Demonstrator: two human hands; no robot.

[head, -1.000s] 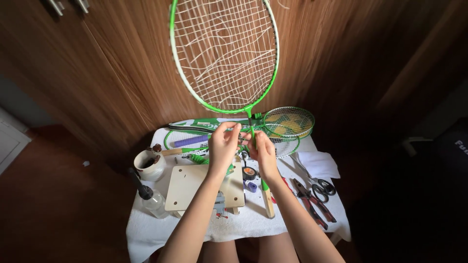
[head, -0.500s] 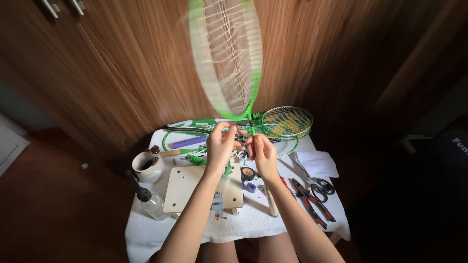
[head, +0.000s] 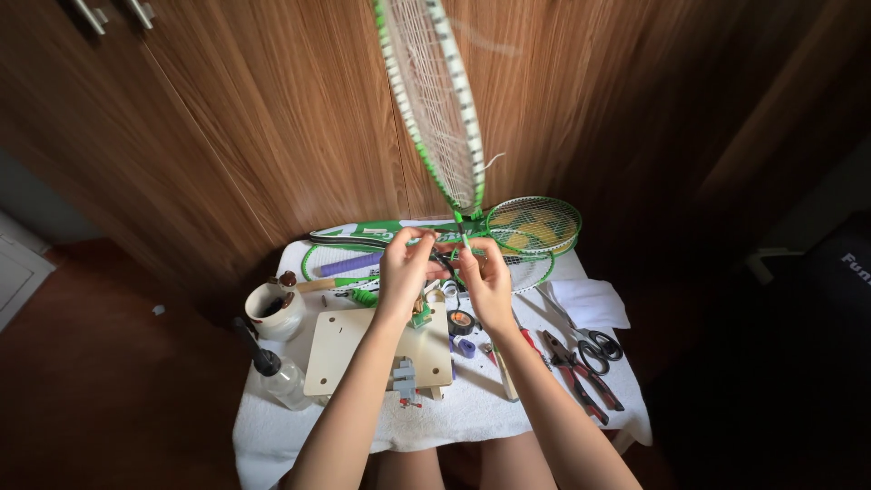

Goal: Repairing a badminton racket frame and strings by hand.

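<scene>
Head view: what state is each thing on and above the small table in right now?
Green-framed racket: upright, edge-on, strings broken.
Left hand: pinching the racket's shaft.
Right hand: gripping the shaft.
Black-handled scissors: closed, flat on white cloth.
Red-handled pliers: lying flat.
White mug: upright.
Spare green rackets: flat.

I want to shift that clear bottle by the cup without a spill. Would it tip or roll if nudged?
The clear bottle probably tips easily: it stands upright and narrow with a tall dark top. Once down, its round body would likely roll. The white towel beneath may slow sliding.
</scene>
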